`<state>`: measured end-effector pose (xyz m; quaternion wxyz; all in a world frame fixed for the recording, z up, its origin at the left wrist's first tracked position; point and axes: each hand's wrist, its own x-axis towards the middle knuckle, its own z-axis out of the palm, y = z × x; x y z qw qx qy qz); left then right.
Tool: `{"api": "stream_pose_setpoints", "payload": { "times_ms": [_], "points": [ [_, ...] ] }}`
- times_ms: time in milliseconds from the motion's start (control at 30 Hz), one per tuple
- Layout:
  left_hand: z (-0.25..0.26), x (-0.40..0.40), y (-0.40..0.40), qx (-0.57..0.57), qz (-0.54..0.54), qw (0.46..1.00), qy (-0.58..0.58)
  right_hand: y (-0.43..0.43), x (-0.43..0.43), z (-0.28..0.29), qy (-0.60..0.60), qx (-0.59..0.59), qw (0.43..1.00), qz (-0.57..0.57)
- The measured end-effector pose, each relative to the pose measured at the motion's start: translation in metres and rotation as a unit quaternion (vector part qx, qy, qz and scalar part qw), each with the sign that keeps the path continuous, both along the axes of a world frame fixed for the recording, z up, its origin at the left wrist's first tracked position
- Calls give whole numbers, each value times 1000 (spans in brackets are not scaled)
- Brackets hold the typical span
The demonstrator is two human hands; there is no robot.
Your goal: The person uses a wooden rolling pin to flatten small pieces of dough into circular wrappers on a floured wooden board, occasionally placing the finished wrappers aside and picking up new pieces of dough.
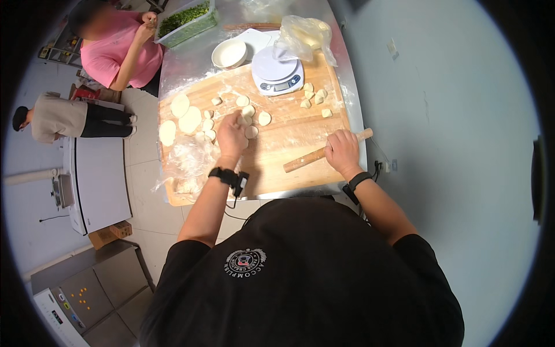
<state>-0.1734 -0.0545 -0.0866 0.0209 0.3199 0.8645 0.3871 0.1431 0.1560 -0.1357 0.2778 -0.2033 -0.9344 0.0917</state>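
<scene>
My right hand (343, 152) is closed around a wooden rolling pin (305, 160) lying slantwise over the right part of the floured wooden board (286, 180). Left of centre, my left hand (232, 135) reaches down with bent fingers at a group of small flattened dough pieces (251, 132); whether it grips one is hidden. Another dough disc (264, 118) lies just right of that group. Three larger rolled wrappers, one of them a round dough wrapper (190, 119), lie at the board's left. Unflattened dough lumps (320, 96) sit in a cluster below the scale.
A white kitchen scale (277, 71) stands at the board's far side, beside a plastic bag of dough (305, 37) and a white bowl (230, 54). Crumpled plastic film (190, 158) covers the near left. A co-worker in pink stands by a tub of chopped greens (186, 21).
</scene>
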Motion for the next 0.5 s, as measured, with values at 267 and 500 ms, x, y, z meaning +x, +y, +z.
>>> {"api": "stream_pose_setpoints", "payload": {
  "times_ms": [267, 500],
  "points": [
    [-9, 97, 0, 8, -34, 993, -109, -7, -2, 15, -10, -20, 1000, 3],
    [-33, 102, -24, -51, -204, 958, 195, -4, 0, 5, -23, -18, 1000, -1]
  ]
}}
